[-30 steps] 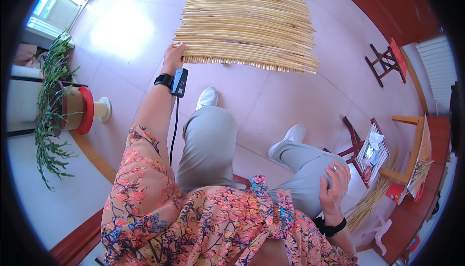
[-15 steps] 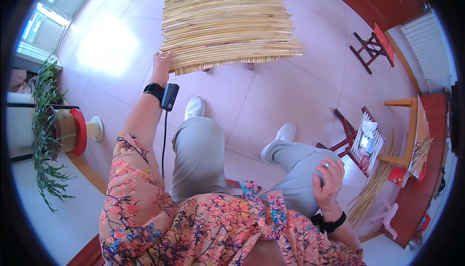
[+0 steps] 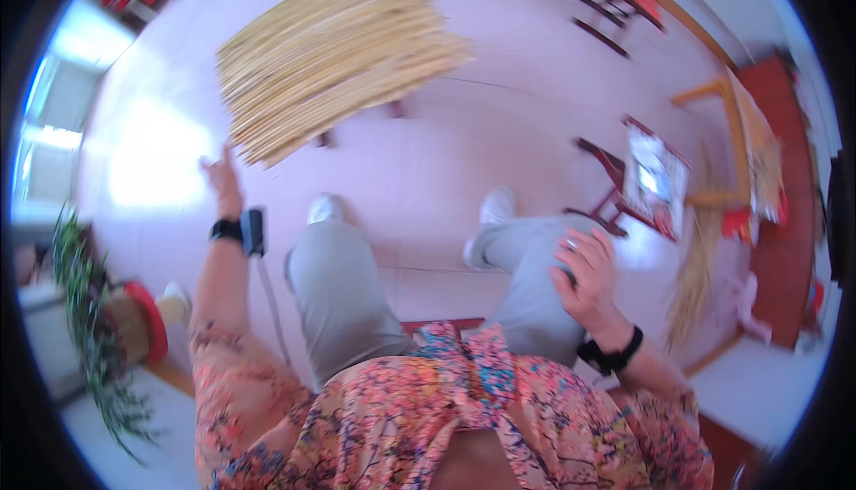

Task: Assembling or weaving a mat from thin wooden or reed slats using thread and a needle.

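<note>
Reaching forward, your left hand point(image 3: 221, 178) is open, fingers spread, just short of the bamboo mat point(image 3: 334, 53) lying on the pink floor point(image 3: 499, 133). Your right hand point(image 3: 588, 276) rests loosely open, gripping nothing, on your right thigh point(image 3: 526, 267).

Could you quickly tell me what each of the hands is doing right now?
Left hand: open, raised just short of the bamboo-strip mat, holding nothing.
Right hand: open, resting on the right knee, holding nothing.

You sit in a home workroom. Pink tiled floor point(image 3: 499, 151), potted plant point(image 3: 89, 312), red wooden stool point(image 3: 615, 187), stacked bamboo strips point(image 3: 330, 53).
</note>
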The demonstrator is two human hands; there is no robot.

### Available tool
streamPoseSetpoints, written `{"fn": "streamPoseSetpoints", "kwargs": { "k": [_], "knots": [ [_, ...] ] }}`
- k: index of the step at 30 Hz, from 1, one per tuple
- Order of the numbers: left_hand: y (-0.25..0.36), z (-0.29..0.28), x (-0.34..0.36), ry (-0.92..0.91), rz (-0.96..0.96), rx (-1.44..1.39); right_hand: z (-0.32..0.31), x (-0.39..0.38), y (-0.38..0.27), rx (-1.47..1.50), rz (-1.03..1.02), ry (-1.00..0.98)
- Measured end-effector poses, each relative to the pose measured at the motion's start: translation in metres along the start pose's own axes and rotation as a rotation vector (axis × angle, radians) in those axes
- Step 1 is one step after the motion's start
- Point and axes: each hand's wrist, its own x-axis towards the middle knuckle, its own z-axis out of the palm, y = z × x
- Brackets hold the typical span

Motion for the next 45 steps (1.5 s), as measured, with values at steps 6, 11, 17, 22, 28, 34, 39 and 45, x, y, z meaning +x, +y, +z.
{"fn": "streamPoseSetpoints", "kwargs": {
  "k": [6, 11, 17, 22, 28, 34, 39, 45],
  "knots": [
    [0.126, -0.133, -0.103, -0.245, 0.392, -0.699, 0.012, -0.013, 0.020, 0.068, 0.047, 0.029],
    [0.181, -0.211, -0.160, -0.488, 0.849, -0.461, 0.015, -0.012, 0.010, 0.092, 0.033, 0.109],
    [0.188, -0.219, -0.219, -0.624, 1.084, -0.159, 0.002, -0.038, 0.018, 0.049, -0.021, 0.125],
    [0.181, -0.217, -0.210, -0.589, 1.033, -0.123, 0.018, -0.036, 0.026, 0.097, -0.007, 0.159],
    [0.186, -0.218, -0.215, -0.592, 1.024, -0.120, 0.016, -0.048, 0.034, 0.125, -0.003, 0.169],
    [0.179, -0.221, -0.220, -0.576, 0.990, -0.132, 0.013, -0.050, 0.039, 0.149, 0.022, 0.155],
    [0.150, -0.223, -0.220, -0.487, 0.970, -0.139, 0.011, -0.041, 0.040, 0.218, 0.040, 0.124],
    [0.155, -0.219, -0.222, -0.462, 0.875, -0.205, -0.023, -0.034, 0.050, 0.797, 0.476, -0.014]
  ]
}}
